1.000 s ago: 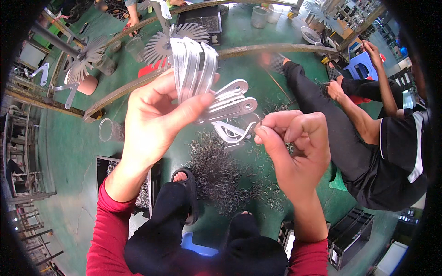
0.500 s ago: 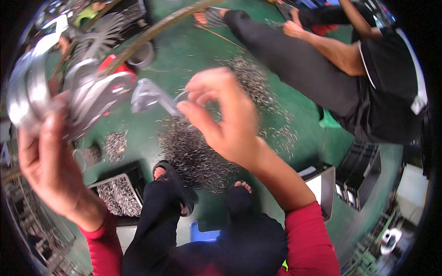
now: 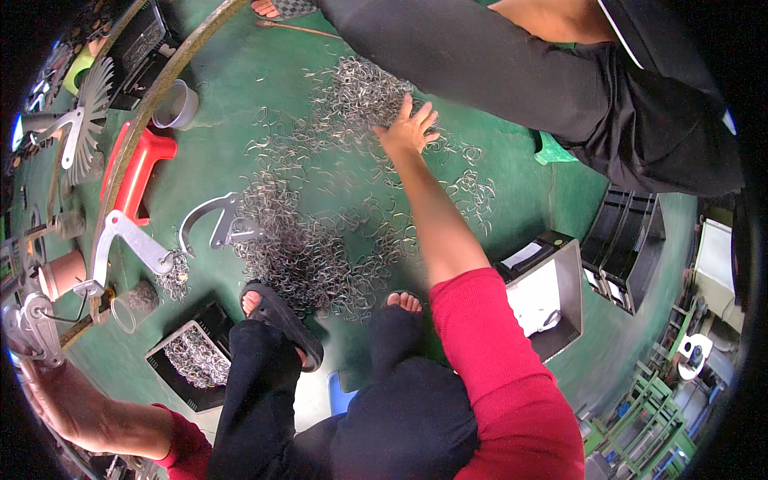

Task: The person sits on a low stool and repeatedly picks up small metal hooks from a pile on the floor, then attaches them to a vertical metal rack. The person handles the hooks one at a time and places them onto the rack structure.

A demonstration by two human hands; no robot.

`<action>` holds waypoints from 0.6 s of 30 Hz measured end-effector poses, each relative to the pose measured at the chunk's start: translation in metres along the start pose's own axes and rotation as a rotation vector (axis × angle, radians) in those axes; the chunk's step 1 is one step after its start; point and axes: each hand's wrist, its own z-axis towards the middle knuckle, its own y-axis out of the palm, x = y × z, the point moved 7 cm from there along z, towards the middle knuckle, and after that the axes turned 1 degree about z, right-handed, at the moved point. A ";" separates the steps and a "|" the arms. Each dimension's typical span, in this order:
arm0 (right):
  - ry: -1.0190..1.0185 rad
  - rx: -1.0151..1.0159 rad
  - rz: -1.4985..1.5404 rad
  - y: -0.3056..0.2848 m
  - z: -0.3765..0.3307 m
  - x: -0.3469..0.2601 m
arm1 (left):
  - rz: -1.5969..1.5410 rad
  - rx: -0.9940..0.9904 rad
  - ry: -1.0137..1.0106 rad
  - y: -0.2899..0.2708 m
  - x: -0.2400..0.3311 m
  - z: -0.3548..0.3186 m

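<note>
My right hand [image 3: 410, 132] reaches far forward, fingers spread, touching a pile of small C-shaped bent metal rings [image 3: 364, 88] on the green floor. At the left edge, my left hand [image 3: 72, 408] is closed at a bunch of grey metal brackets [image 3: 38, 328]; its fingertips are partly lost in the dark rim. Beside that bunch a flat angled bracket [image 3: 132, 244] sticks out, with a bent wire near it. A curved metal piece [image 3: 212, 224] shows left of a second, larger pile of rings [image 3: 296, 248] in front of my feet.
A black crate [image 3: 156, 360] of rings stands by my left foot. Grey boxes [image 3: 572, 280] are at right, a red stool [image 3: 132, 172] and grey bucket [image 3: 178, 106] at left. A curved bar [image 3: 152, 96] crosses the left side. Another person's leg [image 3: 480, 72] stretches across the top.
My right hand has gone from raised with curled fingers, near a bracket, to spread on the far pile. My left hand, with the brackets, has moved lower toward the left edge.
</note>
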 end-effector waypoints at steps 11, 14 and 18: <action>-0.201 -0.270 0.392 0.004 0.006 0.010 | 0.007 -0.035 -0.005 -0.004 -0.020 0.004; -0.296 -0.344 0.429 -0.003 0.023 0.013 | -0.003 -0.047 0.001 0.004 -0.020 0.001; -0.188 -0.571 0.663 -0.008 0.025 0.022 | -0.005 -0.055 0.000 0.005 -0.017 -0.004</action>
